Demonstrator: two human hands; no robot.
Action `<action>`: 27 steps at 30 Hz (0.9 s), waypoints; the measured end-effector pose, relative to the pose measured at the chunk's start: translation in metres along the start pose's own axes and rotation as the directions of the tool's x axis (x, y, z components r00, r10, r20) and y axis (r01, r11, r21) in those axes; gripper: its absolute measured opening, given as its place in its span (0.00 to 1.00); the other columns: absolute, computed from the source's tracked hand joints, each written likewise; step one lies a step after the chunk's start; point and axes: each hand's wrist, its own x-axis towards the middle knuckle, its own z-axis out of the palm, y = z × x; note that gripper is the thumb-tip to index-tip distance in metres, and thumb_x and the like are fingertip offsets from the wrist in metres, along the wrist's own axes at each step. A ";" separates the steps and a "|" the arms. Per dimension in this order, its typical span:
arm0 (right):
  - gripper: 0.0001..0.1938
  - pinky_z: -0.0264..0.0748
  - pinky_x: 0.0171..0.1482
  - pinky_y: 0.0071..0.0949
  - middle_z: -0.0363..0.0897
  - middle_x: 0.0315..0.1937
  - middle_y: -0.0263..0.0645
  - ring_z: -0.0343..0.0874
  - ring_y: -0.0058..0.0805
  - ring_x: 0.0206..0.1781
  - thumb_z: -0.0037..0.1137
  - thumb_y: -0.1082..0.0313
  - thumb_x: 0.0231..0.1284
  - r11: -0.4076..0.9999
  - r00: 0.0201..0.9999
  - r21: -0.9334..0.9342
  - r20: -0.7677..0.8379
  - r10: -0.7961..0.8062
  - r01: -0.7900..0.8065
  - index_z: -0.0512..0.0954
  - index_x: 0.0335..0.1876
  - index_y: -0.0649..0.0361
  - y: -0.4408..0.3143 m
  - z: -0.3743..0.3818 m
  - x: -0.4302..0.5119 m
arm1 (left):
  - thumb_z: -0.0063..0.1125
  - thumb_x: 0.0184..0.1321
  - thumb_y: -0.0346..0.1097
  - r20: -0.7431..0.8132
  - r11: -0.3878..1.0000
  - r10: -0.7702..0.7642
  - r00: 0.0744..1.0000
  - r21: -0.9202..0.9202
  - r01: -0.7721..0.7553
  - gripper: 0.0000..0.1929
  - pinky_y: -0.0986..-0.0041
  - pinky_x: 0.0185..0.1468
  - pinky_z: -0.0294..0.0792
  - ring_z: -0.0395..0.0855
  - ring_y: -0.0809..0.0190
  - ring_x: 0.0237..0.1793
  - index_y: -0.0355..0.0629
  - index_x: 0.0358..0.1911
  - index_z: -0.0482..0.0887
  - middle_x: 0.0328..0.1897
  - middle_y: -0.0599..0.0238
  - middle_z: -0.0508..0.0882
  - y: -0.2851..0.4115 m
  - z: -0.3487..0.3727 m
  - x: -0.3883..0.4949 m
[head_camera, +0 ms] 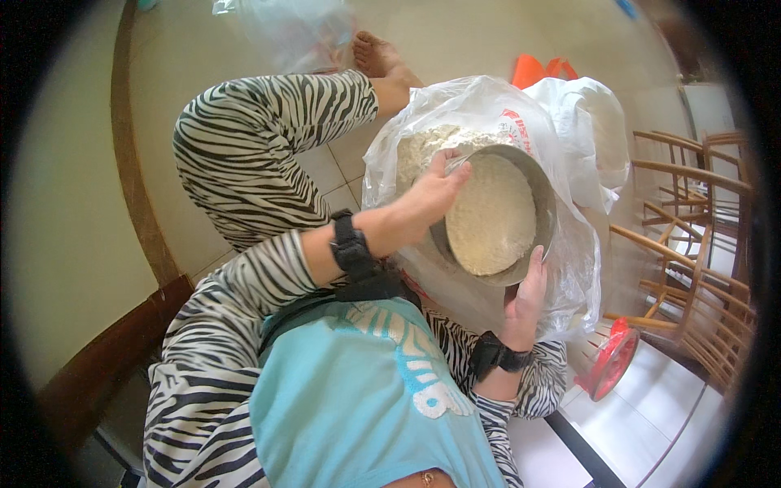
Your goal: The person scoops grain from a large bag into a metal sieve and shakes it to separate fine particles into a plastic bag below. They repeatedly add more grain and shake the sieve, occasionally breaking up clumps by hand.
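Both my hands hold a round, deep-rimmed metal pan (pixel 545 201) by its sides. A layer of pale flour-like powder (pixel 493 210) covers its bottom, so I cannot tell whether that is solid or mesh. My left hand (pixel 430 195) grips the upper left rim, thumb on top. At the lower right edge, my right hand (pixel 528 296) supports the pan with its fingers along the wall. Under the pan lies a wide-mouthed clear plastic bag (pixel 470 100) with red print, holding more loose white powder (pixel 421 146). The pan is tilted and hides part of the bag's contents.
A white bag (pixel 586 128) stands against the clear bag, with an orange item (pixel 529 70) behind. Wooden chairs (pixel 683 244) are at the right, near a red round-rimmed object (pixel 613 360). Another plastic bag (pixel 287 36) lies on the tiled floor beyond a bare foot (pixel 375 55).
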 end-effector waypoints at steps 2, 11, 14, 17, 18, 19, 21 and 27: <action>0.32 0.68 0.68 0.37 0.69 0.68 0.46 0.71 0.37 0.67 0.49 0.49 0.75 0.990 0.980 0.123 0.197 0.039 -0.064 0.62 0.71 0.68 0.000 -0.005 0.007 | 0.46 0.74 0.55 0.129 0.991 -0.040 0.991 0.135 0.022 0.31 0.65 0.67 0.63 0.69 0.54 0.67 0.51 0.73 0.56 0.67 0.48 0.70 0.001 -0.012 0.013; 0.32 0.71 0.67 0.40 0.67 0.70 0.43 0.69 0.37 0.69 0.48 0.46 0.74 0.917 0.982 0.352 0.028 0.189 -0.186 0.61 0.73 0.61 -0.010 0.023 -0.020 | 0.43 0.76 0.52 0.217 0.974 0.095 0.972 0.181 -0.135 0.30 0.65 0.72 0.59 0.64 0.53 0.72 0.44 0.74 0.60 0.72 0.51 0.69 0.004 -0.010 0.021; 0.31 0.74 0.64 0.46 0.65 0.70 0.41 0.68 0.39 0.70 0.45 0.45 0.75 0.941 0.988 0.301 0.012 0.157 -0.153 0.59 0.74 0.55 0.011 0.047 -0.034 | 0.41 0.77 0.51 0.087 0.978 0.183 0.979 0.084 -0.190 0.30 0.65 0.73 0.58 0.65 0.54 0.71 0.44 0.76 0.55 0.71 0.49 0.69 -0.008 -0.017 0.008; 0.29 0.75 0.63 0.42 0.68 0.68 0.41 0.70 0.37 0.68 0.42 0.45 0.77 0.967 0.994 0.230 0.006 0.107 -0.105 0.61 0.73 0.57 0.019 0.040 -0.025 | 0.40 0.77 0.52 0.062 0.995 0.025 0.998 -0.096 -0.019 0.31 0.64 0.74 0.56 0.62 0.53 0.73 0.44 0.75 0.54 0.73 0.48 0.66 -0.016 -0.018 0.005; 0.29 0.76 0.63 0.41 0.69 0.67 0.41 0.70 0.37 0.68 0.42 0.45 0.77 0.977 0.994 0.186 0.002 0.108 -0.107 0.62 0.72 0.58 0.017 0.030 -0.020 | 0.39 0.77 0.53 0.077 0.998 -0.053 0.996 0.034 0.051 0.31 0.63 0.74 0.56 0.61 0.52 0.74 0.44 0.75 0.55 0.73 0.47 0.65 -0.014 -0.014 0.005; 0.29 0.76 0.63 0.39 0.69 0.66 0.41 0.71 0.36 0.67 0.42 0.45 0.77 0.978 0.997 0.195 0.037 0.074 -0.080 0.62 0.72 0.59 0.014 0.018 -0.015 | 0.38 0.77 0.54 0.105 0.992 -0.063 0.993 0.118 0.050 0.31 0.62 0.73 0.57 0.60 0.52 0.75 0.44 0.75 0.56 0.74 0.47 0.65 -0.011 -0.008 0.005; 0.31 0.72 0.66 0.38 0.70 0.66 0.44 0.72 0.36 0.66 0.41 0.45 0.77 0.990 0.997 0.133 -0.047 0.057 -0.050 0.63 0.71 0.64 0.009 -0.001 -0.008 | 0.37 0.77 0.56 0.178 0.966 0.026 0.984 0.250 -0.071 0.31 0.59 0.73 0.58 0.60 0.50 0.75 0.43 0.74 0.57 0.73 0.45 0.65 0.000 0.007 0.006; 0.33 0.63 0.70 0.36 0.70 0.66 0.50 0.70 0.38 0.67 0.37 0.43 0.78 0.967 0.981 -0.252 -0.171 -0.096 0.051 0.64 0.70 0.68 0.025 -0.012 0.001 | 0.34 0.77 0.57 0.189 0.985 -0.123 0.974 -0.100 0.144 0.31 0.58 0.79 0.49 0.52 0.54 0.79 0.39 0.70 0.64 0.74 0.42 0.65 0.038 0.010 0.003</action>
